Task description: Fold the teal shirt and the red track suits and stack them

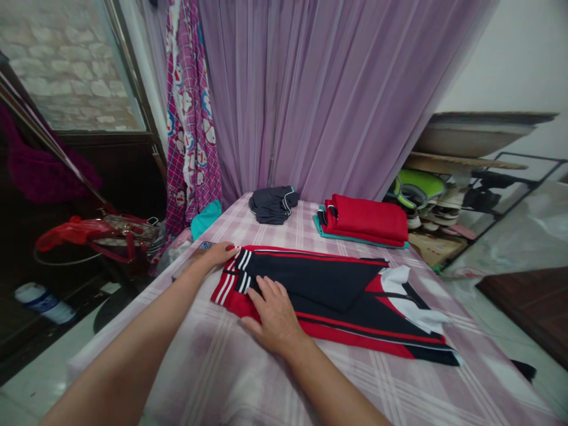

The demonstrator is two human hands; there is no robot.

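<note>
A navy, red and white track jacket [328, 278] lies folded lengthwise on the checked bed cover [190, 355]. Its red hem with white stripes is at the left, beside striped cuffs; white fabric shows at the right end. My left hand [220, 254] is at the far corner of the hem, its fingers drawn together on the edge of the cloth. Near the close side of the hem, my right hand [276, 319] rests flat with fingers spread over the cuff and the navy sleeve, gripping nothing.
Behind the jacket sit a crumpled dark garment [274, 205] and a folded red stack [366, 220] over teal cloth. A phone [205, 245] lies by my left wrist. Purple curtains [310, 89] hang at the back. A shoe rack [444, 195] stands right, a red-handled bag [128, 234] left.
</note>
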